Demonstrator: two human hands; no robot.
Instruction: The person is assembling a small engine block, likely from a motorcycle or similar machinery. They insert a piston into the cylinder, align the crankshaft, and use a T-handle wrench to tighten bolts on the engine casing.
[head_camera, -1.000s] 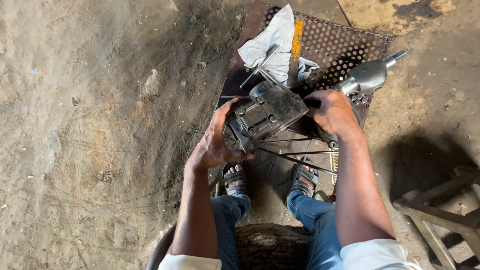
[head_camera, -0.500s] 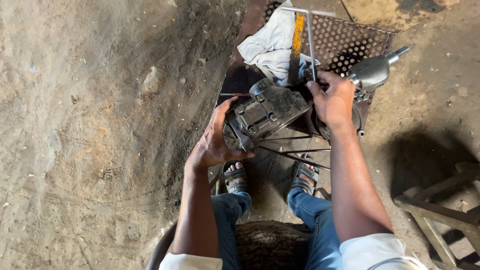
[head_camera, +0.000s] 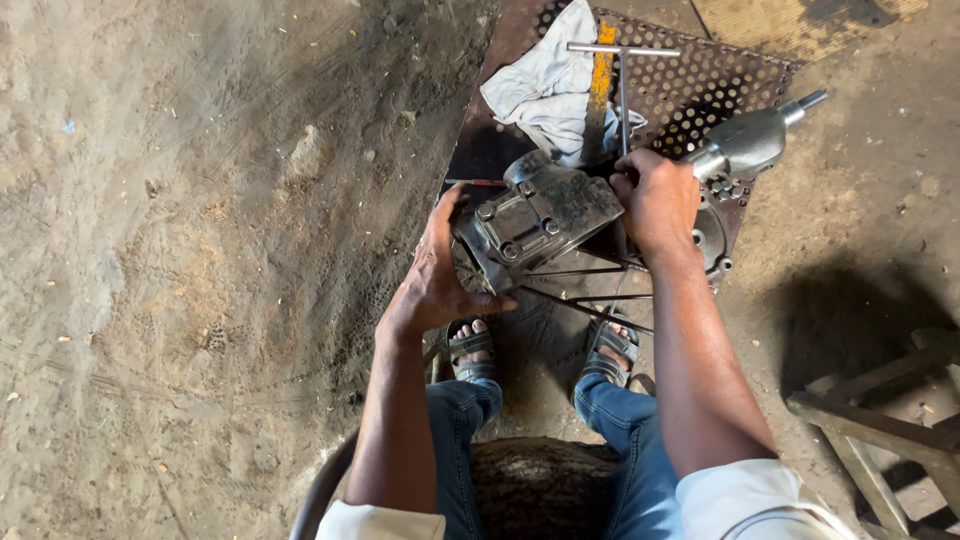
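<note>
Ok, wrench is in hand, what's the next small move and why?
Probably lower the T-handle wrench onto a bolt on the engine cover. The right hand grips its shaft upright beside the cover, and the left hand steadies the cover's other side.

Bare dirt floor (head_camera: 200, 250) lies open to the left. Ahead, a rag (head_camera: 545, 90), T-handle wrench (head_camera: 622, 80) and grey tool (head_camera: 745, 145) crowd the perforated plate (head_camera: 740, 70); a wooden frame (head_camera: 880, 420) blocks the right.
</note>
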